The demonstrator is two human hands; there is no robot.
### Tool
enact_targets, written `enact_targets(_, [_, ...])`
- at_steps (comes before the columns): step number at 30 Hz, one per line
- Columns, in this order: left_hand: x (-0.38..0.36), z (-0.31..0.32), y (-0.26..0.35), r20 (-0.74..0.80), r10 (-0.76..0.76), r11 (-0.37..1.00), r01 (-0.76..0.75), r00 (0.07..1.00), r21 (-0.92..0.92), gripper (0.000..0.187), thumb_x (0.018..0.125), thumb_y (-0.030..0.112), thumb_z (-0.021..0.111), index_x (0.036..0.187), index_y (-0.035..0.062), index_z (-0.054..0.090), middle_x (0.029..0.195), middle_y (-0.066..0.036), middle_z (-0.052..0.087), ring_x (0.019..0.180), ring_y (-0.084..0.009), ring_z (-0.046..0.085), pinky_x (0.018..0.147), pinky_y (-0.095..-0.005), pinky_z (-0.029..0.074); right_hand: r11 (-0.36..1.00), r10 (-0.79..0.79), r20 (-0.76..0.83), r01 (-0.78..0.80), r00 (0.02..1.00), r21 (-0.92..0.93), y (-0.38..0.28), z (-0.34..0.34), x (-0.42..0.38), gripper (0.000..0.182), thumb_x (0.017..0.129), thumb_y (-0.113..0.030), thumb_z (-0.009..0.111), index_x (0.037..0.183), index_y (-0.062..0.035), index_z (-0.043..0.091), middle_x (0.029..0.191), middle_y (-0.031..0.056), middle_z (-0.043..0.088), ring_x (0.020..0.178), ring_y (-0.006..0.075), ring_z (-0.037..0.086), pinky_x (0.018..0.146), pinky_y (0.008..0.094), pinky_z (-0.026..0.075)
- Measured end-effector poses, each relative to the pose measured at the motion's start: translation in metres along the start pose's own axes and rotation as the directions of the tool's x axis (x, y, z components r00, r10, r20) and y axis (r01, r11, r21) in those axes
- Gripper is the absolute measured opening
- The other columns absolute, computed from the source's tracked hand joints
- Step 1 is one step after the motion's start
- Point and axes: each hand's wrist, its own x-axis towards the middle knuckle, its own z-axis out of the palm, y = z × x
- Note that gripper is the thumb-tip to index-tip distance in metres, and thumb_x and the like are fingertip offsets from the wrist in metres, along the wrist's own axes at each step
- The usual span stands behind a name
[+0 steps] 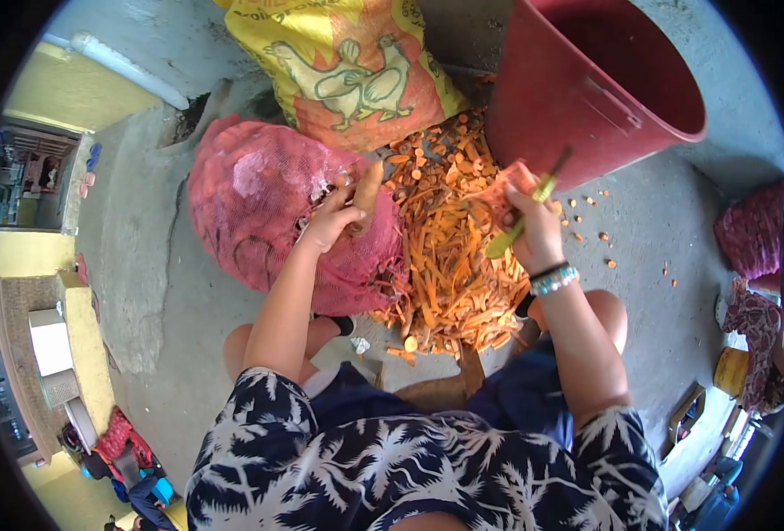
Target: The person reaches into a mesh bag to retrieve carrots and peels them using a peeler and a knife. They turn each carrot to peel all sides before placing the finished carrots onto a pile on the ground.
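My left hand [332, 223] is closed around a brownish-orange carrot [370, 190], held upright over the edge of a pink mesh sack [250, 199] full of produce. In my right hand [538, 230] is a knife with a yellow-green handle [502, 246]; its dark blade [562, 164] points up and away. A blurred pinkish-red piece [509, 184] lies against the right fingers, and I cannot make out what it is. Beneath and between both hands spreads a heap of orange carrot peelings [454, 274] with cut ends among them.
A tall red bin [551, 97] leans at the back right. Behind the heap stands a yellow printed sack [347, 71] with bird drawings. Cut carrot ends [611, 264] dot the concrete floor [648, 221]. Another mesh sack [750, 232] sits at the far right.
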Motion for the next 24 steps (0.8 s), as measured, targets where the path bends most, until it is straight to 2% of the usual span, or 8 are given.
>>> enact_targets(2, [-0.028, 0.019, 0.018, -0.038, 0.021, 1.000, -0.021, 0.999, -0.001, 0.051, 0.077, 0.012, 0.054, 0.125, -0.0005, 0.043, 0.108, -0.007, 0.052, 0.097, -0.0142, 0.050, 0.085, -0.0284, 0.039, 0.908, -0.029, 0.220, 0.118, 0.975, -0.403, -0.004, 0.007, -0.012, 0.034, 0.079, 0.002, 0.055, 0.112, -0.0045, 0.049, 0.092, 0.0050, 0.059, 0.061, 0.0096, 0.055, 0.051, 0.0217, 0.043])
enact_targets(3, [-0.042, 0.029, 0.028, -0.078, 0.032, 0.999, -0.033, 0.996, -0.007, 0.051, 0.077, 0.012, 0.054, 0.125, -0.0008, 0.043, 0.110, -0.008, 0.052, 0.098, -0.0140, 0.049, 0.085, -0.0285, 0.039, 0.753, -0.128, 0.505, 0.415, 0.853, -0.511, -0.001, 0.010, -0.019, 0.038, 0.077, 0.002, 0.056, 0.114, -0.0033, 0.048, 0.097, 0.0077, 0.059, 0.076, 0.0124, 0.058, 0.057, 0.0221, 0.047])
enact_targets(8, [-0.104, 0.068, 0.056, -0.179, 0.288, 0.926, -0.226, 0.941, 0.304, 0.035, 0.079, 0.020, 0.056, 0.105, -0.0040, 0.057, 0.076, -0.004, 0.059, 0.069, -0.0125, 0.056, 0.064, -0.0247, 0.044, 0.418, 0.083, 0.617, 0.534, 0.783, -0.735, 0.019, 0.008, -0.055, 0.052, 0.072, -0.009, 0.061, 0.121, -0.0044, 0.045, 0.102, 0.0146, 0.056, 0.092, 0.0257, 0.056, 0.077, 0.0348, 0.045])
enact_targets(13, [-0.129, 0.090, 0.071, -0.200, 0.236, 0.867, -0.113, 0.951, 0.486, 0.028, 0.076, 0.019, 0.060, 0.092, -0.0036, 0.061, 0.067, -0.006, 0.058, 0.059, -0.0100, 0.052, 0.054, -0.0273, 0.041, 0.407, -0.007, 0.640, 0.587, 0.768, -0.700, 0.023, 0.006, -0.078, 0.047, 0.071, -0.008, 0.057, 0.116, -0.0017, 0.045, 0.100, 0.0215, 0.058, 0.093, 0.0317, 0.056, 0.081, 0.0364, 0.043])
enact_targets(15, [-0.129, 0.096, 0.069, -0.169, 0.354, 0.827, -0.224, 0.920, 0.516, 0.027, 0.075, 0.019, 0.060, 0.090, -0.0034, 0.060, 0.064, -0.007, 0.056, 0.057, -0.0103, 0.051, 0.052, -0.0277, 0.041, 0.447, 0.138, 0.605, 0.495, 0.784, -0.745, 0.016, 0.008, -0.079, 0.058, 0.072, -0.012, 0.062, 0.125, -0.0011, 0.041, 0.108, 0.0205, 0.054, 0.101, 0.0291, 0.051, 0.087, 0.0352, 0.040])
enact_targets(20, [-0.127, 0.105, 0.082, -0.119, 0.312, 0.829, -0.209, 0.943, 0.519, 0.025, 0.073, 0.018, 0.061, 0.085, -0.0036, 0.059, 0.065, -0.010, 0.057, 0.056, -0.0163, 0.052, 0.053, -0.0313, 0.041, 0.457, 0.203, 0.484, 0.355, 0.851, -0.816, 0.022, 0.010, -0.070, 0.055, 0.067, -0.010, 0.055, 0.120, 0.0003, 0.045, 0.103, 0.0230, 0.056, 0.095, 0.0301, 0.055, 0.083, 0.0353, 0.042])
enact_targets(22, [-0.120, 0.101, 0.083, 0.014, 0.555, 0.598, -0.411, 0.832, 0.688, 0.024, 0.070, 0.016, 0.061, 0.083, -0.0034, 0.058, 0.068, -0.013, 0.058, 0.056, -0.0224, 0.054, 0.052, -0.0338, 0.042, 0.425, 0.237, 0.464, 0.338, 0.854, -0.840, 0.026, 0.010, -0.055, 0.058, 0.067, -0.010, 0.054, 0.123, 0.0005, 0.044, 0.105, 0.0240, 0.056, 0.096, 0.0297, 0.055, 0.083, 0.0351, 0.042])
enact_targets(24, [-0.112, 0.094, 0.078, 0.044, 0.593, 0.534, -0.434, 0.804, 0.726, 0.024, 0.068, 0.016, 0.062, 0.083, -0.0027, 0.058, 0.070, -0.014, 0.058, 0.057, -0.0254, 0.055, 0.053, -0.0356, 0.043, 0.404, 0.230, 0.453, 0.338, 0.861, -0.850, 0.041, 0.005, -0.039, 0.053, 0.068, -0.013, 0.052, 0.118, 0.0037, 0.047, 0.108, 0.0262, 0.055, 0.100, 0.0323, 0.054, 0.085, 0.0371, 0.042])
